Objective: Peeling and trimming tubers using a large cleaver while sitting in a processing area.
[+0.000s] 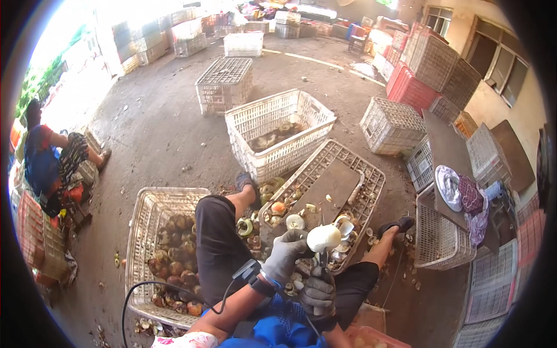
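Observation:
My left hand point(284, 253), in a grey glove, is closed on a round white peeled coconut point(325, 238) in front of me. Just below it my right hand point(318, 294), in a darker glove, grips a small tool point(317, 268) whose metal end reaches up to the coconut's underside; its exact kind is hidden by the fingers. An upturned crate point(370, 187) between my legs carries a dark board point(332, 184). Broken shell pieces point(345, 226) and peelings lie on it. To my left, a white crate point(139, 232) holds several brown, round coconuts point(177, 255).
Beyond the upturned crate stands an open white crate point(278, 156) with some brown pieces inside. Farther off is a closed crate point(223, 87). A co-worker point(49, 156) sits at the left. Stacked crates point(429, 64) and a bench with cloths point(458, 194) line the right side.

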`<state>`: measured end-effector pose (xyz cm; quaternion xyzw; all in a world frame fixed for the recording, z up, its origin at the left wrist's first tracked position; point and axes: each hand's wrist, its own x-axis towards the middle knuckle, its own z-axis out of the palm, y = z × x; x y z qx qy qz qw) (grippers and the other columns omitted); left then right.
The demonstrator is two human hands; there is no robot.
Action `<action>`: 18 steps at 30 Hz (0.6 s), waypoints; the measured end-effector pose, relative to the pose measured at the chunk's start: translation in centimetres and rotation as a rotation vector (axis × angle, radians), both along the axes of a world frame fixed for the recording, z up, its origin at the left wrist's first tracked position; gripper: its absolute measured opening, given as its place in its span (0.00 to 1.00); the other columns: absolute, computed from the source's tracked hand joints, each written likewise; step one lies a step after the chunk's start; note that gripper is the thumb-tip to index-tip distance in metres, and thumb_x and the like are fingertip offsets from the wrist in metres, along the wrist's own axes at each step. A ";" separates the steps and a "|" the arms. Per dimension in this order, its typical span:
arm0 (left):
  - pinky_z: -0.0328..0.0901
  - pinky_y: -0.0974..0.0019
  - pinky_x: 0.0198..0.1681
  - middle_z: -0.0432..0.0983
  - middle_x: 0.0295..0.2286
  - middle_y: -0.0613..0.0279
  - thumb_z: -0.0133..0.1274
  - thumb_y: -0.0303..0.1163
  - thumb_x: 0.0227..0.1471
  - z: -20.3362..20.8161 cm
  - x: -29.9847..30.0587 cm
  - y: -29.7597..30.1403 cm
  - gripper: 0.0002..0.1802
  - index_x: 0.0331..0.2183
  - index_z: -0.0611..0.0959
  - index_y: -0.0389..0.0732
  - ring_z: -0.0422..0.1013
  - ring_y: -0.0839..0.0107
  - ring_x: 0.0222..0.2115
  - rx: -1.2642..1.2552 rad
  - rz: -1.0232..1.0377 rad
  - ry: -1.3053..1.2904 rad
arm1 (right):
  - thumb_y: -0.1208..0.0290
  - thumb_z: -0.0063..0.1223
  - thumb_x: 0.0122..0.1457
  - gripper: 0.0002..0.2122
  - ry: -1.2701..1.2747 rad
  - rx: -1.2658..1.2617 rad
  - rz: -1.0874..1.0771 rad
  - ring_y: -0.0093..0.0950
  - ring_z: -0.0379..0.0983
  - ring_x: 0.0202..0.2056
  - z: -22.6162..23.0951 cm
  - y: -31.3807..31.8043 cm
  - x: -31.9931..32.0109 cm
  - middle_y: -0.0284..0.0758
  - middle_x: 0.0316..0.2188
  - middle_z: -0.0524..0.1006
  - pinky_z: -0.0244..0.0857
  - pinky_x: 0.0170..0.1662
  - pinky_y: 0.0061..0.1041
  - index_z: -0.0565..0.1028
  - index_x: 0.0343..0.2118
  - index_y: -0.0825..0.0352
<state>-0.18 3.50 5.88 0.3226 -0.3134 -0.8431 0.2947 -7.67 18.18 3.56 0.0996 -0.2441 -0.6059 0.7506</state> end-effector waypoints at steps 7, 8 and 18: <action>0.71 0.70 0.33 0.80 0.31 0.65 0.58 0.19 0.49 -0.6 -0.7 0.2 0.08 0.35 0.84 0.36 0.76 0.77 0.30 -0.480 0.005 -0.113 | 0.58 0.40 0.73 0.18 -0.061 -0.313 0.093 0.22 0.67 0.16 -1.2 -0.8 -0.2 0.28 0.15 0.67 0.65 0.14 0.22 0.72 0.32 0.68; 0.70 0.71 0.32 0.80 0.30 0.65 0.58 0.18 0.49 -1.7 -0.8 0.2 0.08 0.35 0.83 0.37 0.74 0.78 0.29 -0.487 -0.005 -0.156 | 0.58 0.40 0.73 0.18 -0.070 -0.273 0.089 0.22 0.67 0.16 -0.1 -1.1 0.2 0.28 0.15 0.67 0.65 0.14 0.22 0.72 0.32 0.68; 0.70 0.69 0.45 0.79 0.40 0.61 0.56 0.28 0.56 2.5 0.6 0.1 0.17 0.48 0.79 0.35 0.75 0.73 0.39 -0.249 -0.211 0.054 | 0.71 0.37 0.72 0.16 -0.095 -0.089 -0.138 0.16 0.69 0.16 0.5 -1.0 0.5 0.30 0.19 0.71 0.75 0.19 0.18 0.69 0.53 0.79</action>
